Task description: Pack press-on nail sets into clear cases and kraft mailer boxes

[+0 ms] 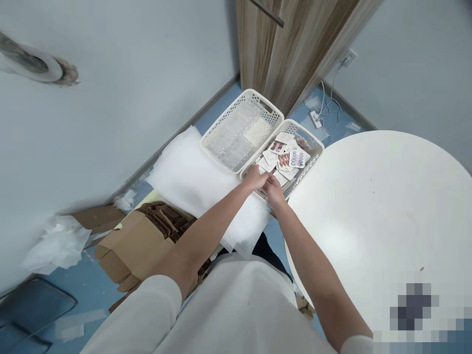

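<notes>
My left hand (255, 178) and my right hand (273, 191) meet over the near end of a white perforated plastic basket (314, 156). Both are closed, with fingertips close together; whatever lies between them is too small to make out. Inside that basket is a loose heap of small flat white packs. Several carry printed text, and a few show rows of coloured oval shapes, such as a red-brown pack (283, 161) and a bluish pack (297, 159). Against its left side stands a second white basket (221, 160), holding clear plastic pieces and a whitish perforated patch.
White foam sheeting (184, 164) lies left of my arms. Below it, an open cardboard box (134, 241) holds folded brown cardboard. A round white table (387, 211) stands at right. Behind the baskets are a wood-grain door (291, 49) and a power strip (315, 119) with cables.
</notes>
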{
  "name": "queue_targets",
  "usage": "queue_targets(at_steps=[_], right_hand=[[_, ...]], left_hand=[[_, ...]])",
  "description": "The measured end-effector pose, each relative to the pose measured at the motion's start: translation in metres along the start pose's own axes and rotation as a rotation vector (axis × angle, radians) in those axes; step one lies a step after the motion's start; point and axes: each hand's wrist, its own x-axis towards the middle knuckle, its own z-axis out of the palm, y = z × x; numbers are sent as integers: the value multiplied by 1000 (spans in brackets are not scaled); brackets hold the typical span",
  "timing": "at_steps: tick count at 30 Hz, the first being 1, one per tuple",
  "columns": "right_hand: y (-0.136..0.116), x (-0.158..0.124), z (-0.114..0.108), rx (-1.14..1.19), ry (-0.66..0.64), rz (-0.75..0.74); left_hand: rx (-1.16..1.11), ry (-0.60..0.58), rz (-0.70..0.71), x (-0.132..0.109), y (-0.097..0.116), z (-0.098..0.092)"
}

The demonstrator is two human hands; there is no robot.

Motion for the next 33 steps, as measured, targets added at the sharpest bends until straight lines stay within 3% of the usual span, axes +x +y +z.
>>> queue_targets(at_steps=[8, 17, 22, 28, 33], right_hand=[[-3, -2, -1, 15, 64, 56], [-19, -36, -6, -108, 122, -96], [-20, -60, -16, -207, 226, -265], [-26, -106, -33, -266, 346, -404], [-22, -148, -60, -264, 423, -413]], left_hand=[[-12, -29, -50, -2, 0, -3], [-91, 75, 345, -36, -18, -8], [-153, 116, 463, -56, -22, -5], [-335, 33, 412, -89, -22, 15], [-426, -16, 354, -116, -20, 35]])
